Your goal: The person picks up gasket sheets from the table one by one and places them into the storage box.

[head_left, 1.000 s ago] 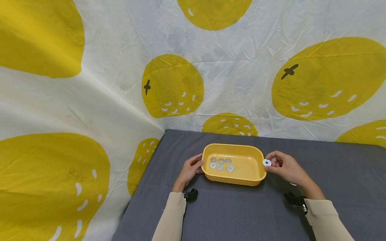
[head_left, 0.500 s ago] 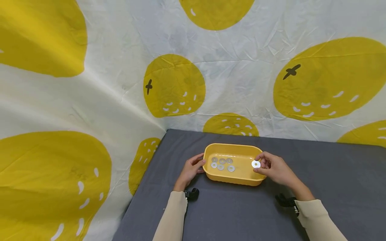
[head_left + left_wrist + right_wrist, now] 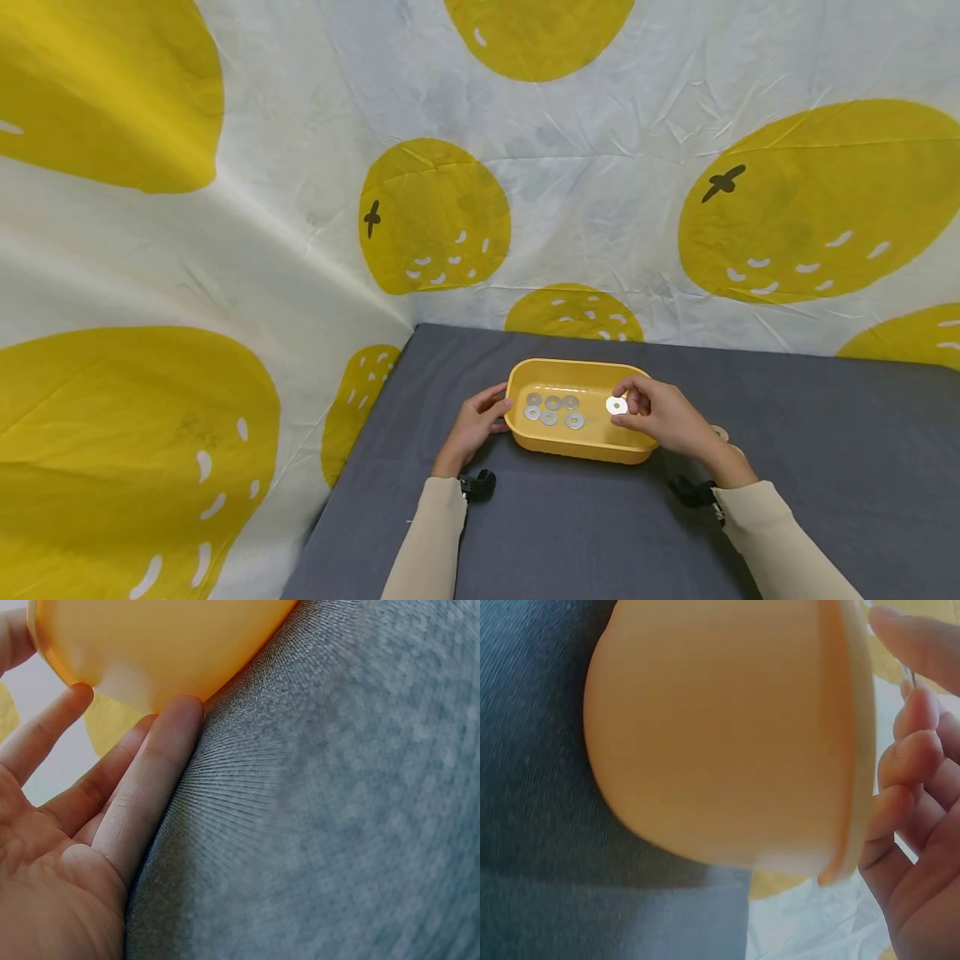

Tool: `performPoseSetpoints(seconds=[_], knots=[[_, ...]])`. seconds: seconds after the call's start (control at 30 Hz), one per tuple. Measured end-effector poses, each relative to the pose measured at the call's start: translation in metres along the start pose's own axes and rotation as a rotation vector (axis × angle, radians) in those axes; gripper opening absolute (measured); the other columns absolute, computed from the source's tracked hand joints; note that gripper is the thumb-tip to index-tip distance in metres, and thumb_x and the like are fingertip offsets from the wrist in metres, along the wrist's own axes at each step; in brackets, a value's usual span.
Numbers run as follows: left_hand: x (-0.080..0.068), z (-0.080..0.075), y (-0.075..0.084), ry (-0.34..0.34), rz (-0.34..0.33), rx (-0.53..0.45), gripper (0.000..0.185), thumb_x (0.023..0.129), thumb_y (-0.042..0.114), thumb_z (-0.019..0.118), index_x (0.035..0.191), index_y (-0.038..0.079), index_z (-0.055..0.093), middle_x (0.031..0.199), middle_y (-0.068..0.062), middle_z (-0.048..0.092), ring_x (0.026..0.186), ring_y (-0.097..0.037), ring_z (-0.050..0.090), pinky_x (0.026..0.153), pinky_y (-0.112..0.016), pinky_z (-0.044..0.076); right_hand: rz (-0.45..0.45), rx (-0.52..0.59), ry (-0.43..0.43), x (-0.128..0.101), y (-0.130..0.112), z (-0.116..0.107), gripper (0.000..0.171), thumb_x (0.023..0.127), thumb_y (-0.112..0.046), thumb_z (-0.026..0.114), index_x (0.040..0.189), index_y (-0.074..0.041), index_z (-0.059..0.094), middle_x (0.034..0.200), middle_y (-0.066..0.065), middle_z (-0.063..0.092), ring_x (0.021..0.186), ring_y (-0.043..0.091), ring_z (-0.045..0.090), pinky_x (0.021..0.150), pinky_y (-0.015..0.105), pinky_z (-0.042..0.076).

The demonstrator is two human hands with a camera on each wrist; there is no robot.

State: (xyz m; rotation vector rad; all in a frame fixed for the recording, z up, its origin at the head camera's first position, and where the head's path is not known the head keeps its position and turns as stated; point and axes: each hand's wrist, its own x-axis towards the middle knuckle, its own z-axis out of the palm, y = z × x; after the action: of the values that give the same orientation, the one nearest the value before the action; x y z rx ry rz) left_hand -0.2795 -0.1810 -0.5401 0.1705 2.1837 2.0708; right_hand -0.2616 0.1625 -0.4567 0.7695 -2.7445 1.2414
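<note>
A yellow rectangular plastic basin [image 3: 581, 450] stands on the table, with several flat metal washers [image 3: 548, 417] lying in its left half. My left hand [image 3: 471, 425] holds the basin's left end: the thumb is at the rim and the fingertips [image 3: 180, 720] press the outer wall. Between thumb and fingers my right hand [image 3: 663, 415] pinches another washer [image 3: 617, 406] above the right half of the basin. In the right wrist view only a thin edge of that washer [image 3: 910, 675] shows, beyond the basin's rim.
A dark grey cloth [image 3: 570, 533] covers the table. Partly hidden behind the right wrist, a round pale piece [image 3: 721, 433] lies on it. White fabric with a yellow fruit print [image 3: 435, 217] hangs at the back and left.
My right hand has carried the pinched washer leftward, from outside the basin's right end to over its interior. The left hand keeps its hold on the left end.
</note>
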Motion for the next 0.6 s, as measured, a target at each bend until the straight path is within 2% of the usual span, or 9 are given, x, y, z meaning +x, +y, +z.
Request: performPoseSetpoints(seconds=[0.27,0.6], knots=[[-0.001,0.0,0.001,0.002,-0.003,0.0,0.049,0.1,0.033,0.068,0.147,0.024,0.057,0.133,-0.017,0.065,0.109,-0.023,0.071,0.088,-0.036,0.064,0.004,-0.004,0.006,0.012,-0.004,0.011,0.029,0.085,-0.014,0.084,0.105,-0.007,0.066,0.077,0.0,0.053,0.063,0.007,0.046,0.056,0.022,0.041],[0.0,-0.001,-0.003,0.002,0.005,0.006,0.047,0.101,0.033,0.068,0.146,0.025,0.058,0.134,-0.016,0.065,0.111,-0.024,0.07,0.088,-0.036,0.064,-0.037,0.044,-0.01,0.029,-0.016,0.03,0.029,0.086,-0.012,0.083,0.107,-0.004,0.065,0.075,0.002,0.052,0.06,0.009,0.045,0.054,0.023,0.04]])
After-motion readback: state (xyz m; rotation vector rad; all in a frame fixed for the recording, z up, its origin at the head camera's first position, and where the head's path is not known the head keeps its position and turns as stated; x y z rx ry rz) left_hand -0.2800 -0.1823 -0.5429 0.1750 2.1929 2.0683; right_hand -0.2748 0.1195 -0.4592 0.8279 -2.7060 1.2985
